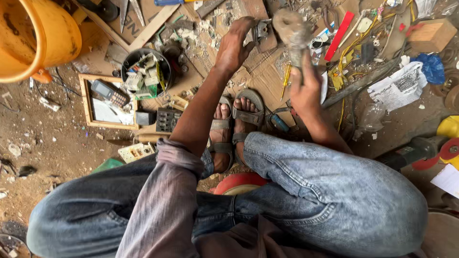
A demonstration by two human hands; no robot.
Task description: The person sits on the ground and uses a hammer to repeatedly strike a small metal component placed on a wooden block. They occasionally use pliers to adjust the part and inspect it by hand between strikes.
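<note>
My right hand point(306, 88) is clamped round the handle of a hammer point(291, 29), its head raised. My left hand point(234, 45) pins a small metal part point(261, 31) to the cardboard point(260, 71) near its far edge.

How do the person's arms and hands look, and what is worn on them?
The left arm wears a faded purplish-grey striped sleeve, pushed up to about the elbow, so the forearm is bare. The right arm shows no sleeve in view. The left hand and right hand are bare: no gloves, rings or watch visible.
</note>
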